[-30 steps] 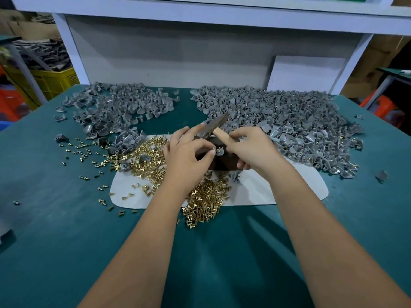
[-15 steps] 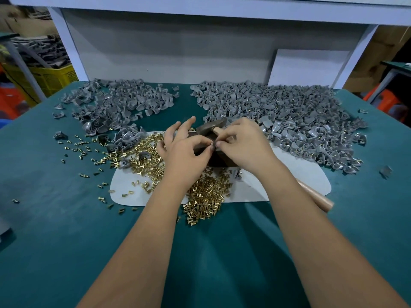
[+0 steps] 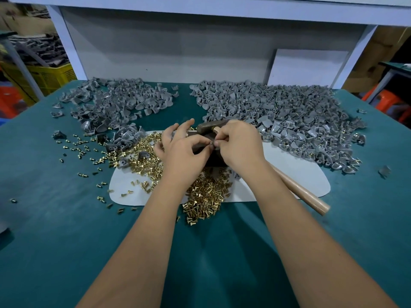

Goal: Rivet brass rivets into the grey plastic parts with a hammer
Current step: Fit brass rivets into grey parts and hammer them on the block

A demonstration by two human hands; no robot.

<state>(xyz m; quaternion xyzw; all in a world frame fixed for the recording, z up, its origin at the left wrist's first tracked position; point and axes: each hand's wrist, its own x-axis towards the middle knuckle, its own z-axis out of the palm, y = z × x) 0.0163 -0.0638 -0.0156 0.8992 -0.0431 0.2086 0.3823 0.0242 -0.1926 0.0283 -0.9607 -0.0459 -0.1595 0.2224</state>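
Both hands meet over the dark block (image 3: pixel 216 160): left hand (image 3: pixel 184 150) and right hand (image 3: pixel 239 144) fingers pinch a small part between their tips, presumably seating a rivet, hammer (image 3: pixel 298 188) tucked under right palm for striking, rivets (image 3: pixel 204 196) heaped just below the fingers.

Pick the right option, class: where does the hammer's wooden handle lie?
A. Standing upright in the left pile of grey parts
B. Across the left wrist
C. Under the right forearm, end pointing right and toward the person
C: the hammer runs from beside the right hand out under that forearm.

Shiny brass rivets (image 3: pixel 206 192), matt grey plastic parts (image 3: pixel 289 112), smooth wooden hammer handle (image 3: pixel 304 194), seemingly felt-like tabletop (image 3: pixel 66 230).
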